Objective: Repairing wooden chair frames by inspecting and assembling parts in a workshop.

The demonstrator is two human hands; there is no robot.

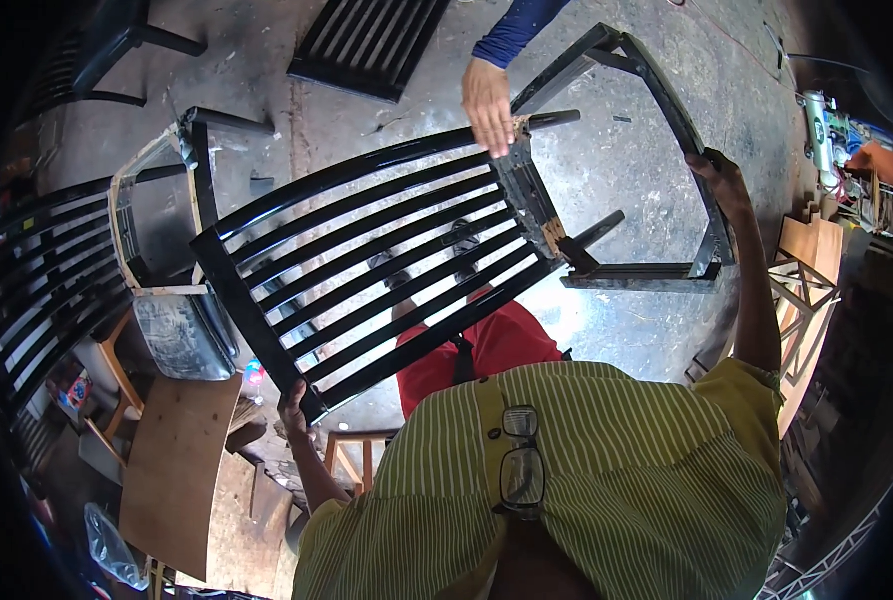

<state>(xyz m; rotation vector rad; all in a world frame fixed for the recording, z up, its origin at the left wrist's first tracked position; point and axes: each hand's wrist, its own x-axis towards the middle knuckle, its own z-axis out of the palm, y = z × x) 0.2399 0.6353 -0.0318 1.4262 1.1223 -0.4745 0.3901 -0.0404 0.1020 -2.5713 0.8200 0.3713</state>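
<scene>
A glossy black slatted chair back (367, 235) is held up in front of me, tilted. My left hand (295, 410) is closed around its lower left corner. At its right end is a rough, unpainted rail (529, 190) with bare, chipped wood. Beyond that rail extends a dark seat frame (662, 95), open in the middle; whether the two are firmly joined, I cannot tell. My right hand (722, 178) grips the frame's far right side. Another person's hand (490, 105), in a blue sleeve, reaches from the top and rests on the chair's upper corner by the rail.
On the left stands another black chair with a bare seat frame (117, 230). A black slatted panel (372, 40) lies on the concrete floor at the top. Plywood sheets (177, 470) are at lower left. Wood pieces (802, 280) and a grey-green cylinder (820, 135) line the right side.
</scene>
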